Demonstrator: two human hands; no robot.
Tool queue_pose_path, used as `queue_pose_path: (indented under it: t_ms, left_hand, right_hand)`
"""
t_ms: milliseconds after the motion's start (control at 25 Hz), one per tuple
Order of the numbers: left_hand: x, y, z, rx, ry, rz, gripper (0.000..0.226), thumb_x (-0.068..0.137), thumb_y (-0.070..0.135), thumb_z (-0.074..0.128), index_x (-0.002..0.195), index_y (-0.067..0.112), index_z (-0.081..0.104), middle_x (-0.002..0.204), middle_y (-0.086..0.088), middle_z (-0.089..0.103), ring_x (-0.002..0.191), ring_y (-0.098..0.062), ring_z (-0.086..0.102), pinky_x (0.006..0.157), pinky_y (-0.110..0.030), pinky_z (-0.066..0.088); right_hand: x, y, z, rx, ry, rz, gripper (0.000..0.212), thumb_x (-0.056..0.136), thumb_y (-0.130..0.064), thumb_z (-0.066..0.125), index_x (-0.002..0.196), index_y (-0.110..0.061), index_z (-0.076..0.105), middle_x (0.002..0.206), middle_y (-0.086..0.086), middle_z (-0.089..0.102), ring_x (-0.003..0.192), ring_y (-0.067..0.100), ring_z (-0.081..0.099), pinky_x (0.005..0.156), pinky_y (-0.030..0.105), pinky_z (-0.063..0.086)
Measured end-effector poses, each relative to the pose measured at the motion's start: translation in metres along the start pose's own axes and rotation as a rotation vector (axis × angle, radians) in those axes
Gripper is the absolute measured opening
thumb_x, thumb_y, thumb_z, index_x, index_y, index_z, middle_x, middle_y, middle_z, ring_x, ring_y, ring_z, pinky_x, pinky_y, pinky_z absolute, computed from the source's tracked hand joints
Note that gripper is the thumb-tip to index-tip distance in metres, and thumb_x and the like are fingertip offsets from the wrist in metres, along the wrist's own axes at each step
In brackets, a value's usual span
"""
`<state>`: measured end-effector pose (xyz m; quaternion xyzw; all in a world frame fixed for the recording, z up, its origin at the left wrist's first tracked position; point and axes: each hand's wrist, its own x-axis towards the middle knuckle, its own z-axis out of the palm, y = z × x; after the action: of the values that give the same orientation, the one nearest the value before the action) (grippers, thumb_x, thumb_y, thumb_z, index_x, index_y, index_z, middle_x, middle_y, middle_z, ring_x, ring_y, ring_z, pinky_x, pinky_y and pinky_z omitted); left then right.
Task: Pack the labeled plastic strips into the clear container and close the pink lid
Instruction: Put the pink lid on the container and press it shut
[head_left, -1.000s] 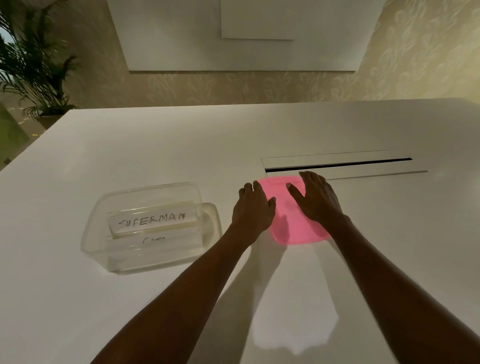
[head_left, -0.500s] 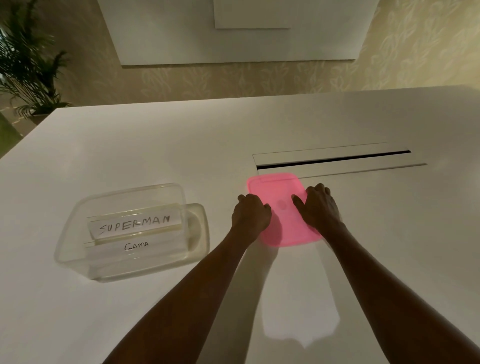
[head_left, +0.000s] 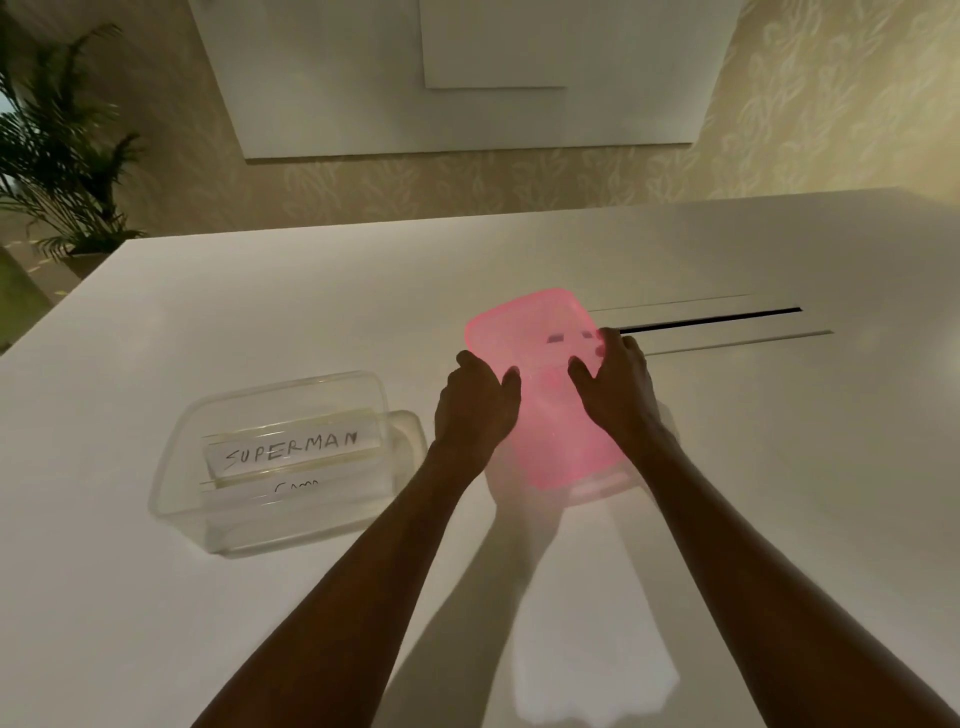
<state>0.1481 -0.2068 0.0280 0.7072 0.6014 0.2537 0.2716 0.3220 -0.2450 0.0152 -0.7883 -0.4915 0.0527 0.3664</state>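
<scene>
I am gripping the translucent pink rectangular plastic lid (head_left: 540, 395) by its long edges, left hand (head_left: 475, 410) and right hand (head_left: 618, 387) clamped on it, tilting it off the white table (head_left: 260, 312) for carrying to the clear plastic container (head_left: 270, 462) at nine o'clock, where the labeled plastic strips (head_left: 291, 452) are standing.

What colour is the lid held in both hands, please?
Translucent pink lid, clearest in the head view.

The translucent pink plastic lid (head_left: 545, 395), flat on the white counter (head_left: 260, 312) a second ago, is now lifted and tilted, its far end raised toward the counter's far edge. The left hand (head_left: 475, 405) and right hand (head_left: 618, 387), earlier resting on top, now clasp its two long sides.
</scene>
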Motion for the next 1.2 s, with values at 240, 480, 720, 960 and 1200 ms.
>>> queue_pose_path:
  t_ms: [240, 480, 720, 960, 1200]
  left_hand:
    - [-0.009, -0.019, -0.078, -0.14, 0.132, -0.006, 0.056, 0.1, 0.057, 0.043, 0.125, 0.007, 0.039, 0.119, -0.02, 0.067, 0.09, -0.041, 0.073, 0.08, -0.044, 0.057]
    - [-0.002, -0.056, -0.155, -0.616, 0.194, -0.067, 0.054, 0.102, 0.054, 0.044, 0.116, 0.004, 0.059, 0.105, -0.017, 0.069, 0.084, -0.027, 0.07, 0.086, -0.051, 0.061]
    - [0.005, -0.107, -0.243, -1.229, -0.126, -0.2, 0.075, 0.101, 0.062, 0.044, 0.123, -0.009, 0.057, 0.112, -0.032, 0.069, 0.106, -0.042, 0.072, 0.096, -0.048, 0.059]
    - [-0.005, -0.143, -0.298, -1.568, -0.334, -0.251, 0.062, 0.102, 0.046, 0.052, 0.131, -0.009, 0.049, 0.126, -0.034, 0.064, 0.115, -0.046, 0.067, 0.097, -0.052, 0.056]
    - [-0.003, -0.175, -0.319, -1.3, -0.388, -0.269, 0.039, 0.105, 0.019, 0.043, 0.139, 0.004, 0.052, 0.114, -0.016, 0.067, 0.092, -0.029, 0.069, 0.07, -0.037, 0.065]
  right_hand:
    - [-0.02, -0.076, -0.012, 0.195, 0.157, -0.161, 0.042, 0.099, -0.011, 0.058, 0.141, -0.014, 0.056, 0.123, 0.009, 0.068, 0.102, 0.024, 0.068, 0.092, 0.045, 0.058]
    - [-0.049, -0.146, -0.007, 0.353, 0.272, -0.351, 0.048, 0.098, 0.01, 0.047, 0.139, -0.008, 0.064, 0.118, 0.011, 0.073, 0.106, 0.027, 0.07, 0.093, 0.049, 0.058]
    - [-0.094, -0.202, 0.009, 0.314, 0.388, -0.683, 0.044, 0.1, 0.011, 0.054, 0.138, -0.005, 0.066, 0.126, 0.009, 0.072, 0.116, 0.026, 0.067, 0.096, 0.04, 0.057]
    - [-0.14, -0.24, 0.03, 0.078, 0.398, -0.972, 0.049, 0.093, 0.013, 0.062, 0.137, -0.01, 0.068, 0.126, 0.013, 0.073, 0.113, 0.033, 0.069, 0.09, 0.046, 0.057]
    - [-0.175, -0.261, 0.049, -0.132, 0.209, -1.116, 0.036, 0.096, -0.007, 0.071, 0.131, -0.015, 0.074, 0.127, 0.009, 0.073, 0.115, 0.029, 0.069, 0.095, 0.042, 0.053]
